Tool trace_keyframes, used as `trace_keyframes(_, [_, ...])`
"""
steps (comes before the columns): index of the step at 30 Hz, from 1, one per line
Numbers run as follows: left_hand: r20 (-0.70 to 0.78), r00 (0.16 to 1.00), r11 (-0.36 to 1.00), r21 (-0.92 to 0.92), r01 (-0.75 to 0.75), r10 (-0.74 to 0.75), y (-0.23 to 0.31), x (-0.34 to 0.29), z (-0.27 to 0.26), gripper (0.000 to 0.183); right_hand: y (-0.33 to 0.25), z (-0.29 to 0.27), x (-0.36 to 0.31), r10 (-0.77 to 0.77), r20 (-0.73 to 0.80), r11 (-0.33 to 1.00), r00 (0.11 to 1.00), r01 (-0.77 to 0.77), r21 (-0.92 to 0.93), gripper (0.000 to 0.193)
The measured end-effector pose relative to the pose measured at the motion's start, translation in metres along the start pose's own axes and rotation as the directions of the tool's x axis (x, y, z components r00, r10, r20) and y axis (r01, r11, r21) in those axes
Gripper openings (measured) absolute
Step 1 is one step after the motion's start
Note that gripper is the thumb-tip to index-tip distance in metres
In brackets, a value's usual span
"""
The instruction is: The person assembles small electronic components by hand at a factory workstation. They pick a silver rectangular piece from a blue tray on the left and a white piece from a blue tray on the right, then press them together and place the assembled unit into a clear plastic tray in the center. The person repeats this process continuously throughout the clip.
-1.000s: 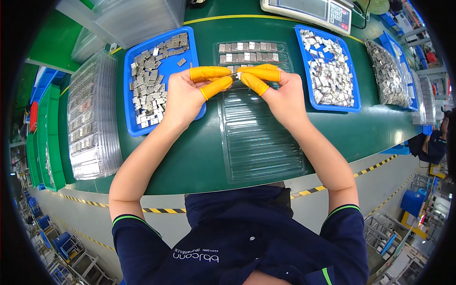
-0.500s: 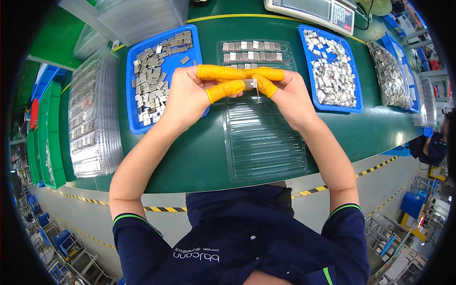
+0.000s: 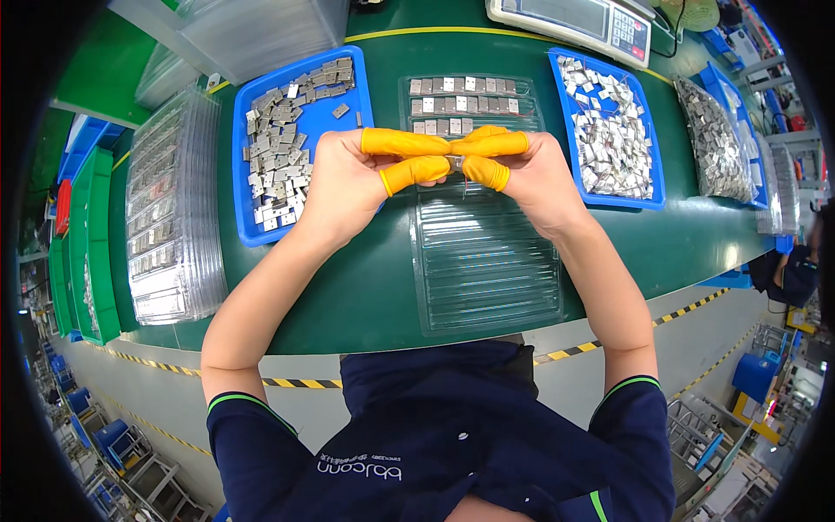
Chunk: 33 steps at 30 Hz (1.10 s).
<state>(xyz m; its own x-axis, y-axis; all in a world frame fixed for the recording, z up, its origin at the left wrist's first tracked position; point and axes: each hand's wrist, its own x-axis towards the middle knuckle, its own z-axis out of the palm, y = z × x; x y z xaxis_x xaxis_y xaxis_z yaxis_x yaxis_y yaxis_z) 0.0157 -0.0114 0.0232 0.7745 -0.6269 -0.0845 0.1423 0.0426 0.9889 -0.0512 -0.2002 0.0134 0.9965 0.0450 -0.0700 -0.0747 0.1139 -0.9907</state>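
My left hand (image 3: 344,187) and my right hand (image 3: 544,178) meet above a clear ribbed plastic tray (image 3: 487,296), with yellow finger covers on the thumbs and forefingers. Pinched between their fingertips is a small silvery metal connector (image 3: 456,163), mostly hidden. A thin piece like a wire hangs below it by the right thumb. Beyond my fingers, similar connectors (image 3: 465,85) lie in rows in the far slots of the tray. Left of my left hand stands a blue tray (image 3: 317,113) of loose grey metal pieces. A second blue tray (image 3: 658,174), right of my right hand, holds small white-and-silver pieces.
Stacked filled clear trays (image 3: 174,217) stand at the left, beside green bins (image 3: 100,252). A scale (image 3: 574,22) sits at the back right. Bagged metal pieces (image 3: 713,139) lie at the far right. The green table's front edge (image 3: 391,348) runs before my body.
My fingertips have closed in around the connector, which shows less now and sits slightly lower and to the left. The right thumb has shifted down. The trays look the same.
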Motion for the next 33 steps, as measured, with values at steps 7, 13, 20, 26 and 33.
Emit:
trace_keyframes(7, [-0.217,0.969,0.993,0.052,-0.108,0.116,-0.006,0.006,0.005,0.023,-0.002,0.005,0.0,0.031,-0.175,0.999,0.984,-0.037,-0.029,0.021])
trace_keyframes(13, [-0.216,0.969,0.993,-0.003,-0.119,0.116,-0.011,0.005,0.006,0.027,0.0,0.01,0.0,0.067,-0.151,0.998,0.986,-0.068,0.002,0.02])
trace_keyframes(20, [-0.351,0.933,0.981,-0.139,-0.132,0.076,-0.009,0.01,0.001,0.024,0.004,0.004,0.0,0.065,-0.105,0.983,0.992,-0.082,-0.166,0.02])
trace_keyframes(26, [-0.206,0.976,0.997,-0.011,-0.078,0.074,-0.014,0.005,0.007,0.026,0.009,-0.001,0.008,-0.25,-0.239,0.953,0.938,0.196,-0.23,0.022])
trace_keyframes(33, [-0.17,0.98,0.995,0.007,-0.102,0.102,-0.016,0.005,0.009,0.024,0.001,-0.01,0.009,-0.412,-0.142,0.785,0.9,0.272,-0.556,0.015])
